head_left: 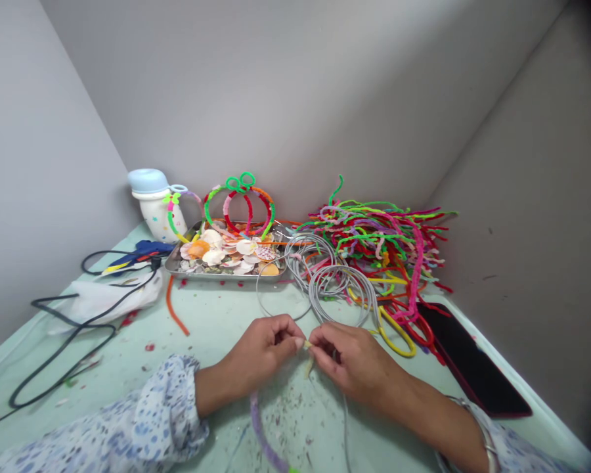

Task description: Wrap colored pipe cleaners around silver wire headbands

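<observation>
My left hand and my right hand meet at the middle of the pale green table, fingertips pinched together on a pale yellow pipe cleaner end. A thin grey wire ring runs down under my right hand. A purple pipe cleaner curves on the table below my left wrist. Grey wire hoops lie stacked just beyond my fingers.
A metal tray of seashells stands at the back, with wrapped hoops leaning behind it. A heap of coloured pipe cleaners is at the right. A dark phone, a blue glue gun, black cable and white bottle are around.
</observation>
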`<state>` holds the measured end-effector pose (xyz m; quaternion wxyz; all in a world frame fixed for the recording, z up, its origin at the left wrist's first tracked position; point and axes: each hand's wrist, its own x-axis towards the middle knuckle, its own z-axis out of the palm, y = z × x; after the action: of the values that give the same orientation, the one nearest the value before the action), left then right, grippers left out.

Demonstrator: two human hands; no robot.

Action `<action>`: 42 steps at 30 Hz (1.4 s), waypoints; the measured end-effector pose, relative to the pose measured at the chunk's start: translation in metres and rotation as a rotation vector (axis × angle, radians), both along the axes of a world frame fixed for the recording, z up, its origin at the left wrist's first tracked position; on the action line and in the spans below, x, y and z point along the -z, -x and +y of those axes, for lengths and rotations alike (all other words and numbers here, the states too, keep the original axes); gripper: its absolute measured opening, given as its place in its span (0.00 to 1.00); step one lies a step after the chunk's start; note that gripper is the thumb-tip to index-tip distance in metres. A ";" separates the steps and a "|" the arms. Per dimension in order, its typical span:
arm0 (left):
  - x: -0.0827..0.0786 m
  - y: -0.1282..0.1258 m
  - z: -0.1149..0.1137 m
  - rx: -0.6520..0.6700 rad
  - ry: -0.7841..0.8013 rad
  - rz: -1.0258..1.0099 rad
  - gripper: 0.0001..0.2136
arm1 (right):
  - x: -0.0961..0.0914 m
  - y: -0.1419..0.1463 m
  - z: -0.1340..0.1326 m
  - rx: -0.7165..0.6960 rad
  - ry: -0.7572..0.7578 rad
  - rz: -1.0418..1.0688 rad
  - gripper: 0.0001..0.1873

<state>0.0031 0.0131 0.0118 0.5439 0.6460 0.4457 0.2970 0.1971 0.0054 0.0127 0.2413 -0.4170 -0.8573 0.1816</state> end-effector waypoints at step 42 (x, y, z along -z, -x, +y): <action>0.005 -0.001 0.004 -0.109 0.164 -0.219 0.09 | 0.008 -0.004 0.011 -0.045 -0.132 0.221 0.07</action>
<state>0.0040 0.0173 0.0065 0.6233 0.5380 0.4409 0.3573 0.2009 0.0166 0.0044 0.3571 -0.3585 -0.8447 0.1747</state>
